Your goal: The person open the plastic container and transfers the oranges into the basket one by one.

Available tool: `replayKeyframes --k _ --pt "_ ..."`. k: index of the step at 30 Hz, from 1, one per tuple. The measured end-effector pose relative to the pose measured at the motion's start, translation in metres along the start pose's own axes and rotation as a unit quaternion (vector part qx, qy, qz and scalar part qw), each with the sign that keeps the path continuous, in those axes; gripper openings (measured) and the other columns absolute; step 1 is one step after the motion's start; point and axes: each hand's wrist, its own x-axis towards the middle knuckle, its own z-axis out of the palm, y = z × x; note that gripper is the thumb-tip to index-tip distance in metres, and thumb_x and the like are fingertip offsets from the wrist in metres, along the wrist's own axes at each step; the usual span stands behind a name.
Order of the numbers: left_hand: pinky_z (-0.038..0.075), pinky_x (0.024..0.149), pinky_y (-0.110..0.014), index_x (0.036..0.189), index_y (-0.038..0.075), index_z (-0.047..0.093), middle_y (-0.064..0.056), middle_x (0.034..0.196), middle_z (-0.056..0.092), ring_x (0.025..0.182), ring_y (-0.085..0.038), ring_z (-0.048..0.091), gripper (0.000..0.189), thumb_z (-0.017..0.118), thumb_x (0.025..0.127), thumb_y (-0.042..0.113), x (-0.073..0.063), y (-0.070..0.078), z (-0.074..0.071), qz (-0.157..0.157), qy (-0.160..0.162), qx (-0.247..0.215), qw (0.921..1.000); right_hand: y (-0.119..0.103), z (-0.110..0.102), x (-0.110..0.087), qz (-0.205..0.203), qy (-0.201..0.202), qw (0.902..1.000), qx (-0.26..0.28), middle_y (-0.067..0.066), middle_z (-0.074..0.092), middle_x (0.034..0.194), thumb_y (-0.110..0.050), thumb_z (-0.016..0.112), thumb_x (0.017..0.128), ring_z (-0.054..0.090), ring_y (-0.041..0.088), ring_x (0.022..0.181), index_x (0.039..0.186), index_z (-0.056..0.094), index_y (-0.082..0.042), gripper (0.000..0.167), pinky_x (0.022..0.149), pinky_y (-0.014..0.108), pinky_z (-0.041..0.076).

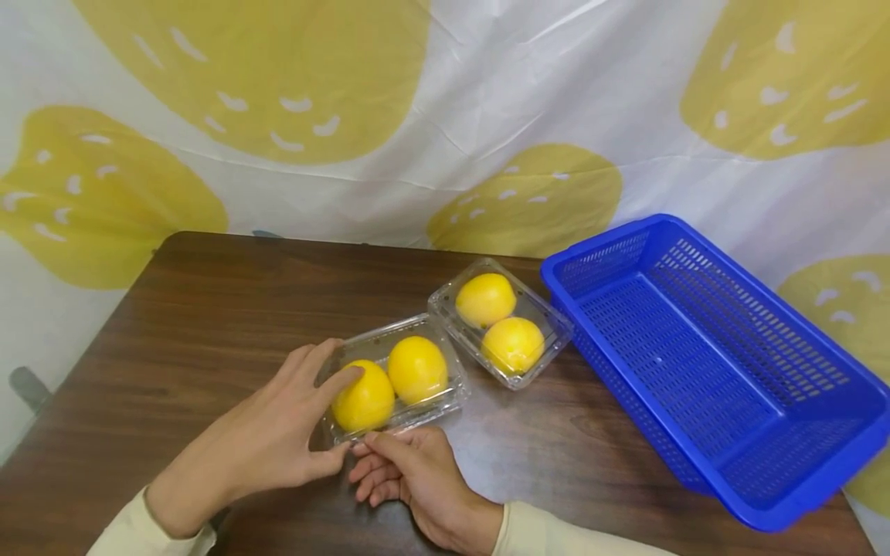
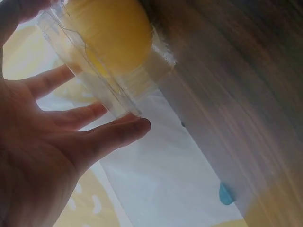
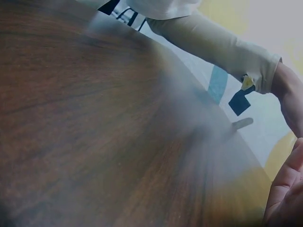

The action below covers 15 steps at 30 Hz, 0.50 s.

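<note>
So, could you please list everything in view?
Table: 1, brown, all views
Boxes: 2, transparent, on the table
Fruits: 4, yellow, two per box
Basket: 1, blue, table's right side
Cloth: 1, white with yellow prints, behind
Unclear shape: 1, grey, past table's left edge
Square: 1, dark, beside one sleeve
Strips: count unclear, dark, right wrist view's top
Sleeves: 2, cream, on forearms
Left grip: 1, bare, at left box
Right grip: 1, bare, left box's near edge

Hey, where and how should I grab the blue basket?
Probably by the basket's rim at its near short end, coming from the front right: the rim flares outward there with nothing over it, whereas a clear fruit box sits right beside the far-left corner.
</note>
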Motion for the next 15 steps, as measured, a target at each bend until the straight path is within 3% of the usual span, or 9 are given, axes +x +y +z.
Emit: replayKeyframes --k 9,15 --pt "0.059 0.106 -0.059 0.157 -0.006 0.05 -0.031 0.168 0.038 0.148 -0.047 0.046 0.097 0.088 0.08 0.038 -0.0042 0.002 0.0052 -0.024 0.014 -0.005 0.9996 0.0007 0.0003 -0.0007 -0.001 0.002 1.0 -0.003 0.007 0.078 0.08 -0.016 0.067 0.106 0.072 0.01 0.063 0.112 0.073 0.016 0.033 0.057 0.02 0.059" --pt "0.056 0.108 -0.062 0.156 -0.012 0.051 -0.035 0.168 0.04 0.148 -0.054 0.048 0.095 0.087 0.083 0.038 -0.0016 0.0073 -0.0009 -0.03 -0.013 0.01 0.9994 0.0011 0.0005 -0.0003 -0.003 0.005 1.0 -0.003 0.007 0.078 0.08 -0.015 0.067 0.106 0.072 0.01 0.063 0.111 0.074 0.015 0.032 0.057 0.02 0.059"
